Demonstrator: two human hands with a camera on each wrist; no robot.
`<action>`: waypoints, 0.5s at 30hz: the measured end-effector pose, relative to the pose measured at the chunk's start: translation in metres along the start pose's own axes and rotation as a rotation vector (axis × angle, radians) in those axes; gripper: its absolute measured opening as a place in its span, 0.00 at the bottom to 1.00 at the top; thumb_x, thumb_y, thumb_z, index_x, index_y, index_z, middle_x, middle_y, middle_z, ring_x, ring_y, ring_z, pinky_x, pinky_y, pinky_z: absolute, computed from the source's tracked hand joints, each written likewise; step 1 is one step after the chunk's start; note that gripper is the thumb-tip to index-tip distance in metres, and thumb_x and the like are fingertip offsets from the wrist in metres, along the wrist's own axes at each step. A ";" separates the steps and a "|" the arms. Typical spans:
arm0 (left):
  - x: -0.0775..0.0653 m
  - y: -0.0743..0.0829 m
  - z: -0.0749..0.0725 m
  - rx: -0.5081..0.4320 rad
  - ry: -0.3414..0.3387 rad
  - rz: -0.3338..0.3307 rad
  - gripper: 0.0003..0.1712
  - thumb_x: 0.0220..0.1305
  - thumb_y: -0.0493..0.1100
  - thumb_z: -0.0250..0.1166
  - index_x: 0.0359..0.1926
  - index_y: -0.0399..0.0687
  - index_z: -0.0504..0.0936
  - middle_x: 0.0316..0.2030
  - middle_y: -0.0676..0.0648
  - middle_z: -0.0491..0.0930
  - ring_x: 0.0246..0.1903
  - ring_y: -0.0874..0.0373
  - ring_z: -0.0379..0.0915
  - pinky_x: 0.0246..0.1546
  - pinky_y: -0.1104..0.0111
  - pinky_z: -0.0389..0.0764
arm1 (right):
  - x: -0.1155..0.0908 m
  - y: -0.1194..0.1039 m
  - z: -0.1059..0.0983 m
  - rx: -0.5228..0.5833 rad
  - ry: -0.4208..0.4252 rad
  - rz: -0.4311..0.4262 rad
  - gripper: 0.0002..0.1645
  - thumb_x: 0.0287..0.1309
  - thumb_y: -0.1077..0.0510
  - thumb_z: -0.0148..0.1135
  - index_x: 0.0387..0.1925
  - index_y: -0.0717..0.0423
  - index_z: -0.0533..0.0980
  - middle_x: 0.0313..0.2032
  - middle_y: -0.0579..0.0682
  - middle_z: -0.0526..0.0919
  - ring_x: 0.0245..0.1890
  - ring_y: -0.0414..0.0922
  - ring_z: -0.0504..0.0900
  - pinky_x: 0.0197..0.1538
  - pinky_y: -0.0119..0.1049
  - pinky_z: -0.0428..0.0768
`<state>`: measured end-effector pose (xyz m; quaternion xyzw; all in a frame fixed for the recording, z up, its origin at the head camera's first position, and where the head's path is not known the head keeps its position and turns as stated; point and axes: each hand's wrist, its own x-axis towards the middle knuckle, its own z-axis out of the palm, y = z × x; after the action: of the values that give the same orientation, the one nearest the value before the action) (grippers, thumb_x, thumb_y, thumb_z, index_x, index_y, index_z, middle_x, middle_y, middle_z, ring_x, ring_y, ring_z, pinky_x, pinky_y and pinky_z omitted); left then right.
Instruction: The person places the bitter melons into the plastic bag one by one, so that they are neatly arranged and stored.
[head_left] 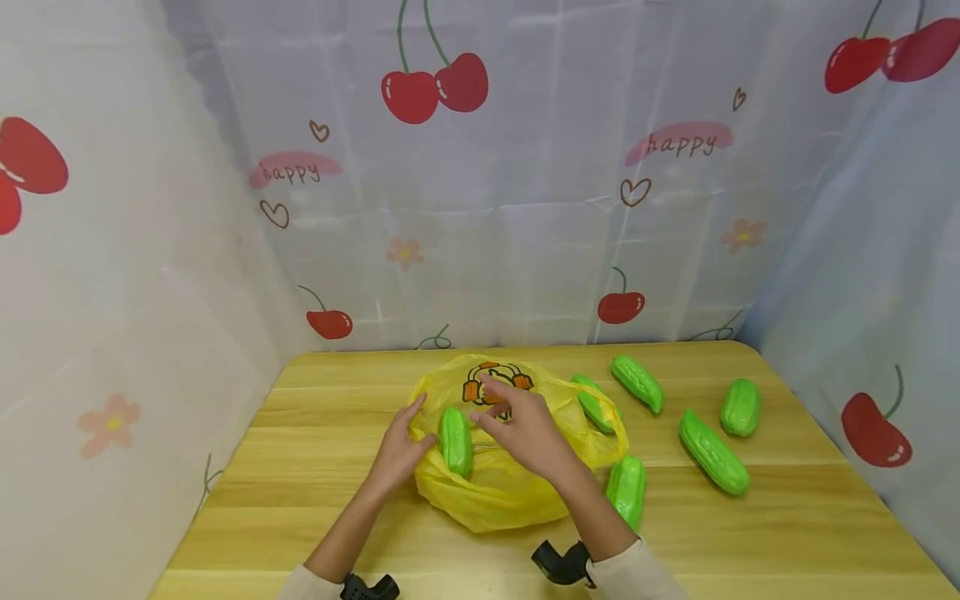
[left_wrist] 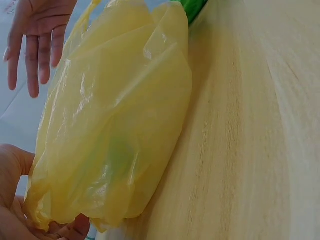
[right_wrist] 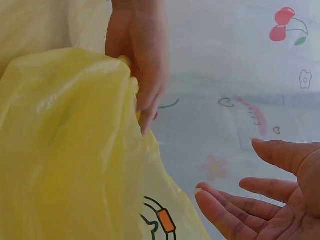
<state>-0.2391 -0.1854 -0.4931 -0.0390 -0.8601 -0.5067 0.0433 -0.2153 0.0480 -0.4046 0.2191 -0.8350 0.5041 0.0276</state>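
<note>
A yellow plastic bag [head_left: 517, 500] lies with its mouth facing up on the wooden table. One green ridged toy vegetable [head_left: 456, 442], like a bitter melon, rests in the bag's mouth. My left hand [head_left: 397, 450] holds the bag's left rim; in the left wrist view its fingers [left_wrist: 75, 230] curl about the gathered plastic. Over the bag's mouth hovers my right hand [head_left: 525, 425], its fingers spread and holding nothing. The right wrist view also shows this right hand [right_wrist: 265, 200] apart from the bag.
Several more green toy vegetables [head_left: 714, 454] lie right of the bag. One of them [head_left: 627, 492] is close to my right forearm, and another [head_left: 592, 403] is partly behind the bag's handle [head_left: 617, 429]. A cherry-printed curtain [head_left: 525, 208] hangs behind the wooden table [head_left: 300, 467].
</note>
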 end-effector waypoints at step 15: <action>0.000 0.000 0.001 0.002 0.000 0.001 0.44 0.62 0.34 0.66 0.77 0.45 0.61 0.72 0.31 0.61 0.71 0.31 0.55 0.67 0.35 0.60 | -0.023 -0.007 -0.050 0.030 0.014 0.012 0.33 0.66 0.50 0.68 0.70 0.42 0.72 0.61 0.47 0.81 0.50 0.43 0.84 0.47 0.40 0.85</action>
<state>-0.2391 -0.1848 -0.4940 -0.0393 -0.8606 -0.5059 0.0436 -0.2002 0.0959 -0.3808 0.2110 -0.8284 0.5182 0.0271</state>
